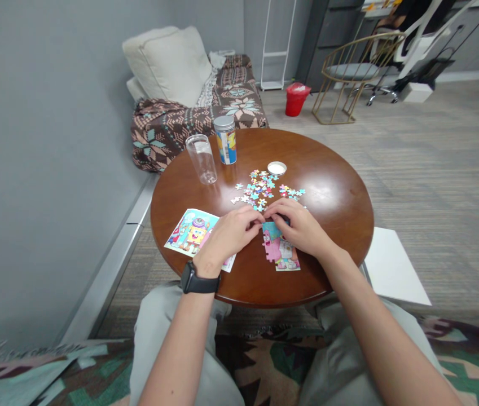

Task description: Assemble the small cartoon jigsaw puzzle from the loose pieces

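A round dark-wood table point(328, 225) is seen from above, with a left hand point(228, 234) and a right hand point(300, 225) held over its near side. The fingers point(251, 213) are curled, and those of the two hands nearly meet; whether a piece is pinched between them cannot be told. A partly assembled jigsaw puzzle point(280, 254) showing a pink cartoon starfish lies under the right hand, partly hidden by it. A printed picture card point(189, 234) is partly covered by the left hand. Loose jigsaw pieces point(260, 189) are scattered just beyond the hands. Farther along the table are placed a small white lid point(277, 168), a clear plastic cup point(201, 159) and a capped printed jar point(225, 141). Behind the table, a patterned sofa blanket point(231, 101) and a red bin point(296, 100) are seen.
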A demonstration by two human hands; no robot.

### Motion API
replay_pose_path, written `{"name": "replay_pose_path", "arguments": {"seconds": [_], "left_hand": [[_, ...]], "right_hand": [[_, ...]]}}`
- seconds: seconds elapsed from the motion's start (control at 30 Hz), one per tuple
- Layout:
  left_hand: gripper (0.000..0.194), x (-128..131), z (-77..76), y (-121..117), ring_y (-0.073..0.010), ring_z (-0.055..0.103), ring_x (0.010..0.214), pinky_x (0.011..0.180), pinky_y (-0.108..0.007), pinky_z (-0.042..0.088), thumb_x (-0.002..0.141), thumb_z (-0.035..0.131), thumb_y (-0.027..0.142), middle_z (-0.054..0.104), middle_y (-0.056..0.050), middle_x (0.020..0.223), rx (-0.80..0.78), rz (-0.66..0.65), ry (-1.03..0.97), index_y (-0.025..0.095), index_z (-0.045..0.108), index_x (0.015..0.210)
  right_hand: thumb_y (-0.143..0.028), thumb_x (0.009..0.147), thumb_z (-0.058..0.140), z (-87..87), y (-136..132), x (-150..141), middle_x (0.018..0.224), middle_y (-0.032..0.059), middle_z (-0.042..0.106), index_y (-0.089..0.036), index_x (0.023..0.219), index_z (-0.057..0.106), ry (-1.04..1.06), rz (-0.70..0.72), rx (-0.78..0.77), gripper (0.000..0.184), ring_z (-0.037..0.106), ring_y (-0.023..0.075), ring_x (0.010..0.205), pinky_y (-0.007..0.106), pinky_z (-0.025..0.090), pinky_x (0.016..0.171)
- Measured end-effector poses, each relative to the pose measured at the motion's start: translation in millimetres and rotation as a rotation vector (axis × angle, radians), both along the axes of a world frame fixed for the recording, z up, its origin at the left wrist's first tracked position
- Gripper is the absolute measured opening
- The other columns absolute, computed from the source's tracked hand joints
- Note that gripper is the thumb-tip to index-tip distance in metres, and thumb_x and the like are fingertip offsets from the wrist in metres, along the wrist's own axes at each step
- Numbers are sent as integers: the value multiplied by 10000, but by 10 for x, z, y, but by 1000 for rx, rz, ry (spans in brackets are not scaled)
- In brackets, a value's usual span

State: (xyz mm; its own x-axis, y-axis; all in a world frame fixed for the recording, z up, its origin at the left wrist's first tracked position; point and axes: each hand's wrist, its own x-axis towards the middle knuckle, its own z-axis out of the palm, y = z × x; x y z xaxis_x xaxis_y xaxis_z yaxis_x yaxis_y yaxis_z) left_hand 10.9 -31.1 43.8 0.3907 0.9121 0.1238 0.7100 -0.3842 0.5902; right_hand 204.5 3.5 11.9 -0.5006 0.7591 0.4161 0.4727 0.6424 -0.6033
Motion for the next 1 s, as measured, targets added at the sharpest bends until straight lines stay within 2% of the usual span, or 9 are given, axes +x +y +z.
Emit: {"name": "replay_pose_path", "arguments": {"seconds": [0.23,0.4,0.5,0.6,0.73,0.83,1.0], "left_hand": [[145,-6,-13,-2,-161,615,839,774,-284,493,911,596,193,676,-33,955,-9,6,-2,203,731,962],[164,-9,7,-20,-172,618,857,758,-287,485,860,701,326,670,-23,949,-23,-17,10,204,714,969],[184,-6,14,-24,-171,620,867,768,-288,488,855,710,343,670,-25,975,-33,-21,8,208,712,981],[171,-3,-1,-20,-169,618,861,780,-291,500,867,692,333,664,-25,968,-48,-16,12,212,711,986],[135,-14,-36,-9,-208,598,1024,920,-344,502,874,676,294,647,-50,1056,68,72,17,208,706,974],[111,-27,-52,2,-226,577,1135,1028,-382,471,873,672,261,652,-61,1151,154,121,3,206,711,961],[221,-26,-82,23,-224,541,1317,1164,-423,392,949,553,223,634,-53,1381,138,21,24,225,727,1086]], "right_hand": [[-178,906,464,9,6,5,889,56,687,-242,860,692,64,-164,-15,240,609,244,912,413,488,885],[-137,840,452,-51,62,117,978,93,617,-235,907,676,199,-489,24,254,600,263,947,439,513,887],[-111,758,508,-135,91,196,1034,111,581,-233,1012,650,188,-581,37,316,589,292,984,482,512,919],[-93,675,561,-209,100,220,1070,121,569,-234,1073,621,113,-568,7,426,580,323,1015,529,502,953],[-66,612,543,-235,98,191,1074,101,580,-240,1077,627,105,-466,-5,503,606,288,975,477,551,897],[-48,611,507,-216,103,176,1036,89,600,-234,1035,640,133,-410,-9,481,624,257,936,427,578,838],[-47,678,480,-198,123,169,1003,79,611,-223,940,637,167,-380,-1,353,636,231,929,409,581,851]]}}
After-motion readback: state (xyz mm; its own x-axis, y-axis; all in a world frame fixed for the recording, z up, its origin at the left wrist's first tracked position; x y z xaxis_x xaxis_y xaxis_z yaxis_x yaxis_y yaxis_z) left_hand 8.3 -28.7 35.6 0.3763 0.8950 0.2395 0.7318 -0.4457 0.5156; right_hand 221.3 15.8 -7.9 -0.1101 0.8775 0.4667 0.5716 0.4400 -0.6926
